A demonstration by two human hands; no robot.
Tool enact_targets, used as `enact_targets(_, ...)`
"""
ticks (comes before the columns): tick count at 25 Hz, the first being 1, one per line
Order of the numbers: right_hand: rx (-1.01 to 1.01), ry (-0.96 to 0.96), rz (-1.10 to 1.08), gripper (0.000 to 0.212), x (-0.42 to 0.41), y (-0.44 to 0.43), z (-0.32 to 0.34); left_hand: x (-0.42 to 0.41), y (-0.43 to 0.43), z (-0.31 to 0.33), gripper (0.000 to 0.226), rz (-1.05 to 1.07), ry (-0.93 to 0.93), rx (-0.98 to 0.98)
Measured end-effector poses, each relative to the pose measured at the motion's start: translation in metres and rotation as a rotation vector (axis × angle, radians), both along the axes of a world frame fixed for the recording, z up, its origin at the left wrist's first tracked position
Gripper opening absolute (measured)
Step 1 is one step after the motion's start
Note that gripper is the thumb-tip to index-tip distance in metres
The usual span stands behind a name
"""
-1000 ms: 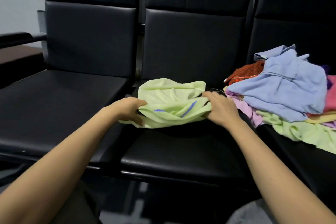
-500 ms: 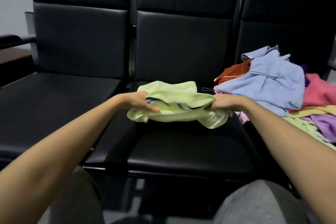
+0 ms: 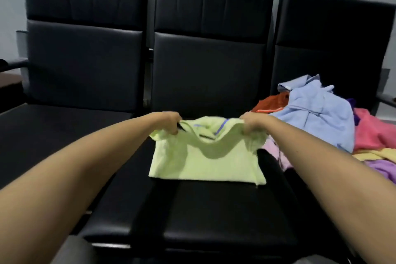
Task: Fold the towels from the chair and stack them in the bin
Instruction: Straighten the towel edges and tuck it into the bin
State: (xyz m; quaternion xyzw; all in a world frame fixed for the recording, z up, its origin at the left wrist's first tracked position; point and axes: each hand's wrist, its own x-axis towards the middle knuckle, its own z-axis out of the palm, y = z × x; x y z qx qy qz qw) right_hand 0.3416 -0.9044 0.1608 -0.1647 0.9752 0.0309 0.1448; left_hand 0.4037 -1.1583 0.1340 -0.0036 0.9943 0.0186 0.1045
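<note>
Pale green terry towel at centre frame: long axis runs left–right, near edge resting on the black padded chair seat. We pinch its far corners, left hand and right hand level, equally near. Unfolded towel heap at right.

Pile of towels at three o'clock is running past the frame edge. Green towel folds are partly covering left grip and right grip.
</note>
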Motion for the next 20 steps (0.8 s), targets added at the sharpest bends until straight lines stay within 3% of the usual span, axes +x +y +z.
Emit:
enact_targets(2,-0.194,0.393,-0.040,0.028,-0.018,0.001,0.041,-0.018,-0.008,0.038,0.027,0.119,0.349,0.155)
enact_targets(5,-0.515,0.789,-0.111,0.032,-0.022,0.001,0.110,-0.025,-0.009,0.119,0.020,0.126,0.849,0.196)
enact_targets(7,-0.709,0.937,-0.152,0.031,-0.014,0.001,0.142,-0.018,-0.002,0.165,0.021,0.068,1.103,0.221)
enact_targets(10,-0.854,0.965,-0.159,0.027,-0.004,0.011,0.161,-0.001,0.002,0.198,0.025,0.024,1.205,0.214)
enact_targets(12,-0.832,0.884,-0.069,0.020,0.003,0.026,0.163,0.013,0.000,0.200,0.019,-0.102,1.046,0.187)
enact_targets(14,-0.655,0.623,0.058,0.011,0.013,0.043,0.157,0.032,-0.001,0.191,0.008,-0.218,0.652,0.129)
enact_targets(16,-0.424,0.169,0.075,0.014,0.026,0.053,0.141,0.049,0.003,0.173,0.007,-0.202,0.248,0.032)
enact_targets(17,-0.367,-0.075,0.023,0.027,0.033,0.056,0.131,0.053,0.006,0.160,0.009,-0.180,0.105,0.021)
enact_targets(18,-0.319,-0.285,-0.025,0.036,0.041,0.058,0.119,0.057,0.008,0.146,0.009,-0.165,-0.018,0.053)
enact_targets(20,-0.241,-0.597,-0.105,0.031,0.054,0.060,0.087,0.060,0.010,0.109,0.009,-0.128,-0.271,0.162)
